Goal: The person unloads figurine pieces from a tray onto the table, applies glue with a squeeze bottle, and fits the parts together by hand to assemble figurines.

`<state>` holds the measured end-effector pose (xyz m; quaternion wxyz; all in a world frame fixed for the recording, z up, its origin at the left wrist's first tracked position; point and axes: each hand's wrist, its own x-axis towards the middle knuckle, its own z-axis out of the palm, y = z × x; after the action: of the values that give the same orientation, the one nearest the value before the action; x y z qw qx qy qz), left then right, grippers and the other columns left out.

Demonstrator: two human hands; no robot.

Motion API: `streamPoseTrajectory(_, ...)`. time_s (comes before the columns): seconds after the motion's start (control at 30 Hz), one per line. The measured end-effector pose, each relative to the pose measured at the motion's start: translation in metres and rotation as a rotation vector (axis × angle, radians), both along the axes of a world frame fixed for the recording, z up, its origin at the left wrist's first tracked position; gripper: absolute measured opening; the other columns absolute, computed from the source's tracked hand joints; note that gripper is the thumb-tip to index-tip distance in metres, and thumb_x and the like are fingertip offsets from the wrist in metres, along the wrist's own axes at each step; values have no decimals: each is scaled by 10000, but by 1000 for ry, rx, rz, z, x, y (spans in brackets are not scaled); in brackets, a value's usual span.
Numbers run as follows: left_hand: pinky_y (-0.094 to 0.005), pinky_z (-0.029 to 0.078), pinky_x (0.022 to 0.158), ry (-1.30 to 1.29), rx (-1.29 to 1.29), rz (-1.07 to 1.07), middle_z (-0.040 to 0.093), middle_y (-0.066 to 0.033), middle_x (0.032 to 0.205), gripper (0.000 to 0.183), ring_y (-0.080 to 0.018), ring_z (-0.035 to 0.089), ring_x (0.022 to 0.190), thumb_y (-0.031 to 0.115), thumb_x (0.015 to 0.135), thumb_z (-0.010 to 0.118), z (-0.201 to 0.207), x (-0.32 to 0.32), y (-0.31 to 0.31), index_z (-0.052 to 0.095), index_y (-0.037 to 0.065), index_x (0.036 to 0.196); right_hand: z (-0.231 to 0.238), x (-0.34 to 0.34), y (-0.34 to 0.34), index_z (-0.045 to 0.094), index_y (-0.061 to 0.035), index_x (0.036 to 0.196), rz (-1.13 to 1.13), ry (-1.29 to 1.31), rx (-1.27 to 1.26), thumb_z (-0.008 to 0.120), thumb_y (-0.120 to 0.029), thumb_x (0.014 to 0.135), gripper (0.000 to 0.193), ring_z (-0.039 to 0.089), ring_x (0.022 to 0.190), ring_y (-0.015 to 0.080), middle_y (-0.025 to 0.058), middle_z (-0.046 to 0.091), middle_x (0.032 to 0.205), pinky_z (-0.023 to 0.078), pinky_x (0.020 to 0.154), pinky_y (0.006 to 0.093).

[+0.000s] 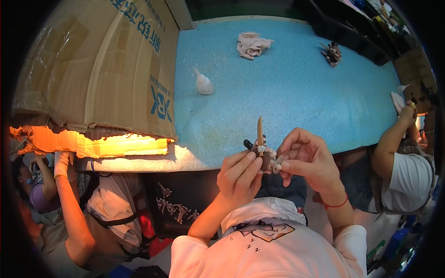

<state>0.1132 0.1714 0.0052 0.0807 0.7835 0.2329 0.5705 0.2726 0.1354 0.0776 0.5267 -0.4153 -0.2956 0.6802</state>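
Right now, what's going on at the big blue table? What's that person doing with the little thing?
A person is holding a small figure with a brown blade over the table's near edge. The left hand grips it, and the right hand's thumb and fingers are at its other side. Farther back on the blue table lie a crumpled cloth, a small white bottle and another dark little object. Small pieces lie in a black tray below.
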Motion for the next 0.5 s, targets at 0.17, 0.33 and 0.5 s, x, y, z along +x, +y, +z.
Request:
streamPoseTrajectory(0.17,-286,482,620,10,17,-12,476,-127,980,370,-263,562,770,-59,656,651,3,-1,3,504,-12,992,-3,-3,-2,498,45,865,-25,29,-18,612,32,743,168,591,614,133,97,575,772,523,530,248)
streamPoseTrajectory(0.33,-288,481,617,2,15,-23,475,-120,980,359,-263,561,769,-36,673,663,2,0,3,504,-6,994,-7,-7,-4,497,48,860,-61,2,9,605,44,738,164,591,615,135,100,578,775,523,531,250)
streamPoseTrajectory(0.5,-284,486,630,-40,-161,-61,438,-165,1037,379,-270,563,796,-60,667,640,8,0,-1,497,26,1007,-8,-10,-3,489,45,855,-77,-4,49,591,64,731,162,591,633,138,105,573,787,522,529,252)
